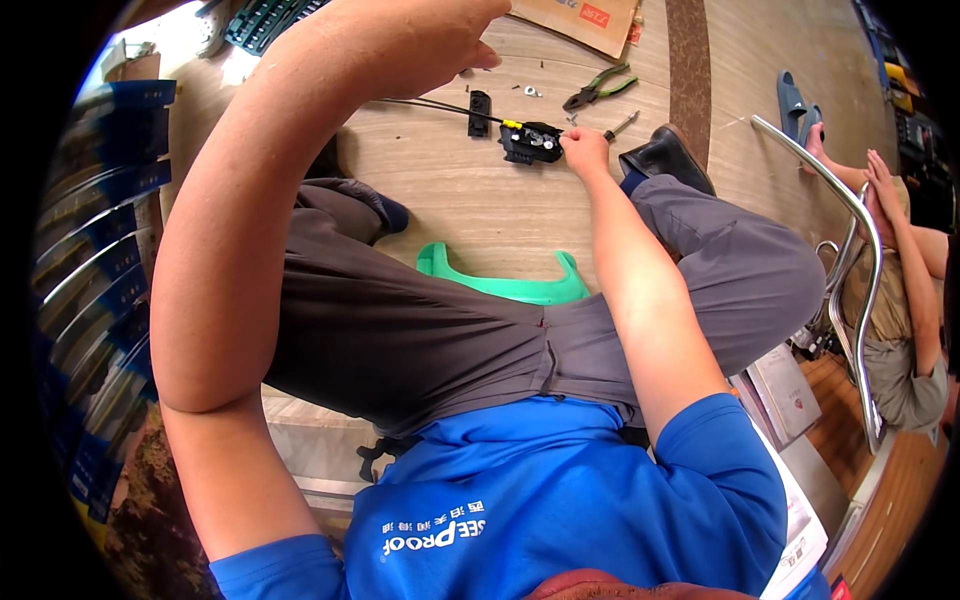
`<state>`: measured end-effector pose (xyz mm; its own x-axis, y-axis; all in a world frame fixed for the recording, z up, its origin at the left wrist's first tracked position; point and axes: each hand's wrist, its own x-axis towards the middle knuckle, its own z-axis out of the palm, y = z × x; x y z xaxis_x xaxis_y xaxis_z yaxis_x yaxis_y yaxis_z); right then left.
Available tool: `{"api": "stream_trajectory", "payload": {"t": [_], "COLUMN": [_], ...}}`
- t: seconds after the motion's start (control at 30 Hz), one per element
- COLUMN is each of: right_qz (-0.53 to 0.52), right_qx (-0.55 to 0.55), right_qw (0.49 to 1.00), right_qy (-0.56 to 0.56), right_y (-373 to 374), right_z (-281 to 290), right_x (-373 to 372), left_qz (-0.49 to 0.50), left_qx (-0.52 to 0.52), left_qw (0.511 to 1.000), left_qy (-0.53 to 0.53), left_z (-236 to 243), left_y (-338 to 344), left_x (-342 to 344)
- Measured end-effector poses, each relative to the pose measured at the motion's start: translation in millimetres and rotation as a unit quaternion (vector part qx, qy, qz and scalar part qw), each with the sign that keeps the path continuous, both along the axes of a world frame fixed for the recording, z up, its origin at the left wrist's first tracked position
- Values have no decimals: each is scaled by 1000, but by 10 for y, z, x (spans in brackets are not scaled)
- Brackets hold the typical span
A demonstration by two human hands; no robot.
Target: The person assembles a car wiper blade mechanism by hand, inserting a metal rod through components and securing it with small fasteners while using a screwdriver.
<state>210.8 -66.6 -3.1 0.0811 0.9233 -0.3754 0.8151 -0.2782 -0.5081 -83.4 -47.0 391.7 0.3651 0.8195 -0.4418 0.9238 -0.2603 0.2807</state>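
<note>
A small black mechanism (533, 142) lies on the floor between my spread legs, with pale metal parts showing inside it. Two thin dark cables run left from its yellow fittings (512, 124) and pass behind my left arm. My right hand (585, 150) is closed at the mechanism's right end, fingertips pinching its edge. Raised at the top of the view, my left hand (445, 45) has its fingers apart, and nothing shows in it. A black rectangular cover piece (480, 114) sits beside the cables. The left fingertips are partly cut off by the frame edge.
Green-handled pliers (598, 88), a screwdriver (622, 125) and a small white part (532, 91) lie beyond the mechanism. A cardboard box (580, 22) is at the top. A green plastic stool (500, 287) is under me. At right, another person (895, 260) sits behind metal tubing (868, 290).
</note>
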Motion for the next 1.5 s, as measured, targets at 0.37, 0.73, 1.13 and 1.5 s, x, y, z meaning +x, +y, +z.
{"api": "stream_trajectory", "payload": {"t": [0.37, 0.73, 1.13, 1.5], "right_qz": [30, -2, -67, -141], "right_qx": [-29, -42, -10, 10], "right_qw": [997, 996, 997, 990], "right_qy": [-61, -73, 34, 11], "right_y": [-91, -90, -86, -115], "right_z": [90, 50, -123, -295], "right_x": [-139, -227, -15, 212], "left_qz": [-1, 16, -28, -5], "left_qx": [-15, -22, 24, -3], "left_qw": [1000, 1000, 999, 1000], "left_qy": [-23, -15, -18, -3], "left_z": [-42, -45, -55, -21], "left_y": [32, 30, -17, -30], "left_x": [-56, 4, -8, 50]}}
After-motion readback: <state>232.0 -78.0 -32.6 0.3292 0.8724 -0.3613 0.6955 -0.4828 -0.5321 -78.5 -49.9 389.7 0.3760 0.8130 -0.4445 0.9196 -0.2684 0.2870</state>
